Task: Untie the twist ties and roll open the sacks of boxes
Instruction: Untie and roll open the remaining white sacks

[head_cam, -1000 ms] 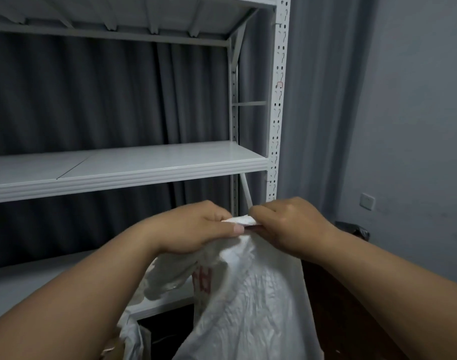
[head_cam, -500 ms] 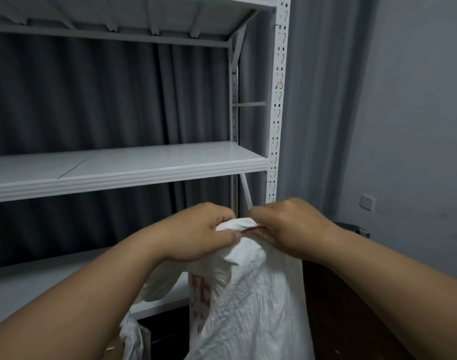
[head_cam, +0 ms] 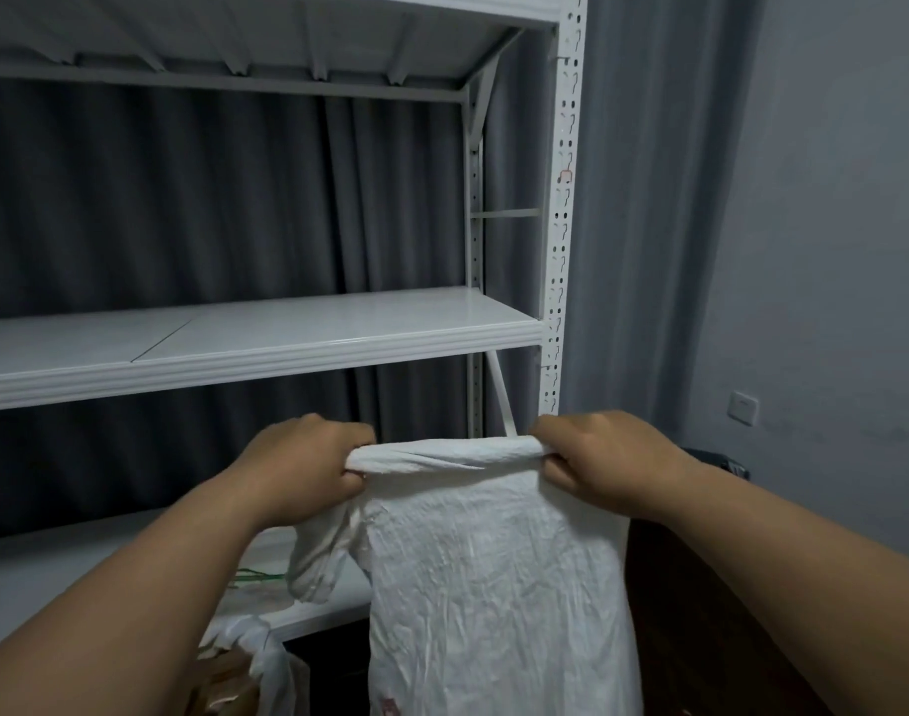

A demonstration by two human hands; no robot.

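Woven white sack (head_cam: 493,576), light, limp and crinkly, is gripped at both ends of its rolled rim by left hand (head_cam: 307,470) and right hand (head_cam: 604,457), fingers curled tightly around it.

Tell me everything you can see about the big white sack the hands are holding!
The white sack looks like crinkly woven plastic, wrinkled all over. It hangs upright in front of the metal shelf. Its top edge is rolled into a thick band stretched flat between the two hands: the left hand grips the left end and the right hand grips the right end. A loose flap droops from the left side, below the left hand. A bit of red print shows near the bottom. What is inside cannot be seen.
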